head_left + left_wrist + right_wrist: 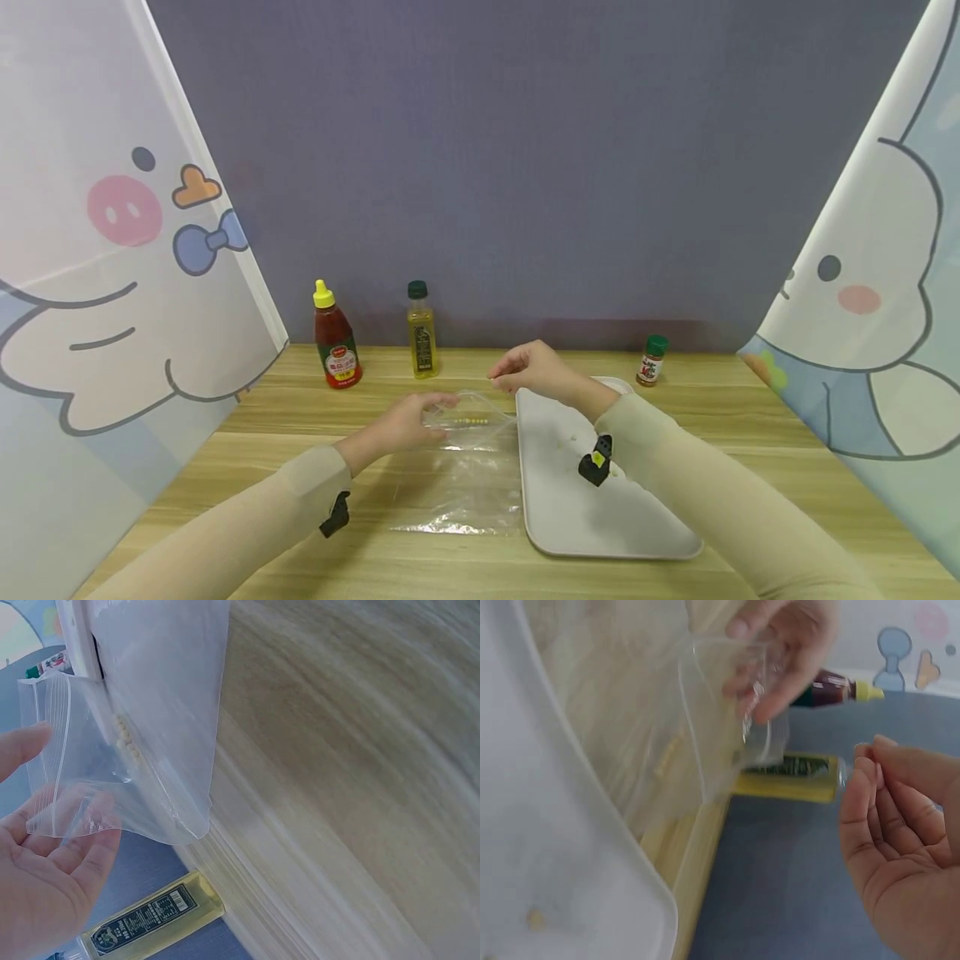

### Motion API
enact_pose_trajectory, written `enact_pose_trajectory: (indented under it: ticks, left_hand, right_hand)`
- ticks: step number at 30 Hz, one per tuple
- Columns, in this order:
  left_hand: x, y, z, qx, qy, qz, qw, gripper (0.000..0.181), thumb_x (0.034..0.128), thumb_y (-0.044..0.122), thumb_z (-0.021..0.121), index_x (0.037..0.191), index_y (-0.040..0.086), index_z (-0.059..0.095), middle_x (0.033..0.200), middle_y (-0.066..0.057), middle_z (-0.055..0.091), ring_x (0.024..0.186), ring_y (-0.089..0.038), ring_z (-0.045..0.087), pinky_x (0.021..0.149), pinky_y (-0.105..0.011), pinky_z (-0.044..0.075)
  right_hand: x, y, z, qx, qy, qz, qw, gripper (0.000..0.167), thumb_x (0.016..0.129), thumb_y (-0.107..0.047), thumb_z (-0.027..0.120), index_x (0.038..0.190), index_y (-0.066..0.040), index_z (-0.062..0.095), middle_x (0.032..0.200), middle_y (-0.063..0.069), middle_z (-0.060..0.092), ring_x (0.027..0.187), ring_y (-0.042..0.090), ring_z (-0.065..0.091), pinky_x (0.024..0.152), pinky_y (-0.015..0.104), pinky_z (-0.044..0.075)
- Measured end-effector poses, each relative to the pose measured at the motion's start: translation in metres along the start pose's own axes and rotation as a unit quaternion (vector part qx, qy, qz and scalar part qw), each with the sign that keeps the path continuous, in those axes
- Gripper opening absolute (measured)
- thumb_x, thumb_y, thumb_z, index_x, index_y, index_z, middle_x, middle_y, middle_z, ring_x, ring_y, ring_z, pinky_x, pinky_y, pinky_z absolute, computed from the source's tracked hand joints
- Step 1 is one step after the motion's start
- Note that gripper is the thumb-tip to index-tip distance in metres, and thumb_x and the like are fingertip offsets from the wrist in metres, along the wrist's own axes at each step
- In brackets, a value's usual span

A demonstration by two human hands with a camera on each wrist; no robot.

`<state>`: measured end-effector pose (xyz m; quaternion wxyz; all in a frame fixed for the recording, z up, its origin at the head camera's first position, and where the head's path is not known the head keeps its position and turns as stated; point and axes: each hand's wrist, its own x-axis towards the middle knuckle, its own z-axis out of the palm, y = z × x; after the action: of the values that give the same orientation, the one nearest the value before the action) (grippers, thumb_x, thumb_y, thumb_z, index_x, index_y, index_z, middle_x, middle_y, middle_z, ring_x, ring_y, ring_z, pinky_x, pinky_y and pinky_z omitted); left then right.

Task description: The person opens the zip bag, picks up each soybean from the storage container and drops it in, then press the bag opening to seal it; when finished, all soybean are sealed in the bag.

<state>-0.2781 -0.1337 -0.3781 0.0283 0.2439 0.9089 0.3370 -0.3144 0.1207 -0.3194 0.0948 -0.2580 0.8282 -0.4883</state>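
A clear zip bag (459,487) lies on the table, its mouth end raised. Several small pale yellow round pieces (127,739) sit in a row inside it. My left hand (405,423) holds the bag's mouth, thumb and fingers apart; some fingers show through the plastic in the left wrist view. My right hand (542,372) hovers beside the bag's mouth, above the tray's far left corner. Its thumb and index fingertips pinch what looks like a small pale piece (492,380), mostly hidden. A white tray (585,525) beside the bag bears a few pale bits.
At the back left stand a red sauce bottle (337,342) with a yellow cap and an oil bottle (422,337) with a dark green cap. A small green-capped spice jar (651,362) stands beyond the tray. Printed panels flank the wooden table (750,417).
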Motion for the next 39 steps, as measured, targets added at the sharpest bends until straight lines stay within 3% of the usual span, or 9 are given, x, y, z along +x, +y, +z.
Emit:
enact_pose_trajectory:
  ticks: [3,9,15,20,23,27,35,39]
  left_hand:
    - [0.0,0.0,0.0,0.0,0.001,0.008,1.0,0.055,0.0819,0.007,0.074,0.134,0.004,0.055,0.132,-0.014,0.061,0.118,-0.037,0.057,0.101,-0.053,0.047]
    - [0.0,0.001,-0.002,-0.005,-0.001,0.012,0.9999,0.055,0.0819,0.007,0.074,0.134,0.004,0.055,0.132,-0.014,0.06,0.117,-0.038,0.057,0.099,-0.053,0.049]
    - [0.001,0.001,-0.003,-0.003,-0.001,0.016,0.9999,0.053,0.0824,0.008,0.074,0.132,0.006,0.057,0.131,-0.013,0.061,0.114,-0.036,0.058,0.097,-0.051,0.051]
    - [0.001,0.0,-0.003,0.002,-0.002,0.019,0.9998,0.053,0.0826,0.009,0.074,0.132,0.005,0.057,0.131,-0.013,0.061,0.114,-0.036,0.059,0.096,-0.051,0.051]
    - [0.0,0.0,-0.003,0.001,-0.001,0.022,0.9998,0.053,0.0824,0.008,0.074,0.132,0.005,0.056,0.131,-0.014,0.061,0.114,-0.037,0.059,0.096,-0.051,0.051]
    - [-0.001,-0.003,-0.002,-0.006,-0.001,0.026,0.9996,0.055,0.0816,0.007,0.074,0.133,0.002,0.055,0.13,-0.017,0.061,0.115,-0.04,0.058,0.097,-0.051,0.051]
    - [-0.001,-0.005,-0.001,-0.006,0.004,0.023,0.9997,0.055,0.0809,0.007,0.075,0.132,0.002,0.055,0.13,-0.017,0.061,0.117,-0.041,0.057,0.099,-0.054,0.048]
    - [-0.001,-0.005,0.0,-0.006,0.005,0.016,0.9998,0.057,0.0807,0.007,0.075,0.134,0.003,0.055,0.131,-0.015,0.061,0.118,-0.04,0.057,0.1,-0.053,0.049]
  right_hand:
    - [0.006,-0.003,0.013,-0.021,-0.002,0.006,0.9997,0.014,0.085,-0.008,0.073,0.095,0.001,0.074,0.09,0.014,0.075,0.07,0.017,0.066,0.063,0.026,0.057]
    - [0.013,-0.005,0.031,-0.074,0.013,0.008,0.9971,0.01,0.083,-0.012,0.076,0.088,-0.003,0.076,0.079,0.006,0.074,0.061,0.009,0.061,0.067,0.041,0.06]
    - [0.014,-0.005,0.042,-0.097,0.013,0.027,0.9948,0.009,0.084,-0.011,0.075,0.089,-0.004,0.076,0.078,0.007,0.074,0.06,0.012,0.062,0.058,0.026,0.056]
    - [0.012,-0.003,0.045,-0.102,0.007,0.039,0.994,0.011,0.086,-0.012,0.073,0.093,-0.004,0.076,0.083,0.014,0.074,0.06,0.011,0.06,0.056,0.024,0.053]
    - [0.011,0.001,0.042,-0.101,0.003,0.039,0.9941,0.014,0.086,-0.013,0.072,0.096,-0.003,0.076,0.084,0.013,0.075,0.061,0.009,0.06,0.055,0.021,0.05]
    - [0.005,0.004,0.034,-0.087,0.004,0.04,0.9954,0.016,0.087,-0.013,0.071,0.099,-0.004,0.076,0.089,0.007,0.076,0.066,0.009,0.063,0.061,0.024,0.055]
    - [-0.01,0.011,0.0,-0.047,0.001,0.029,0.9985,0.019,0.089,-0.012,0.069,0.104,-0.001,0.073,0.092,0.012,0.075,0.082,0.031,0.068,0.07,0.032,0.059]
    - [-0.02,0.019,-0.019,-0.039,-0.002,0.028,0.9988,0.021,0.09,-0.012,0.068,0.105,0.002,0.072,0.095,0.013,0.074,0.08,0.026,0.068,0.071,0.033,0.06]
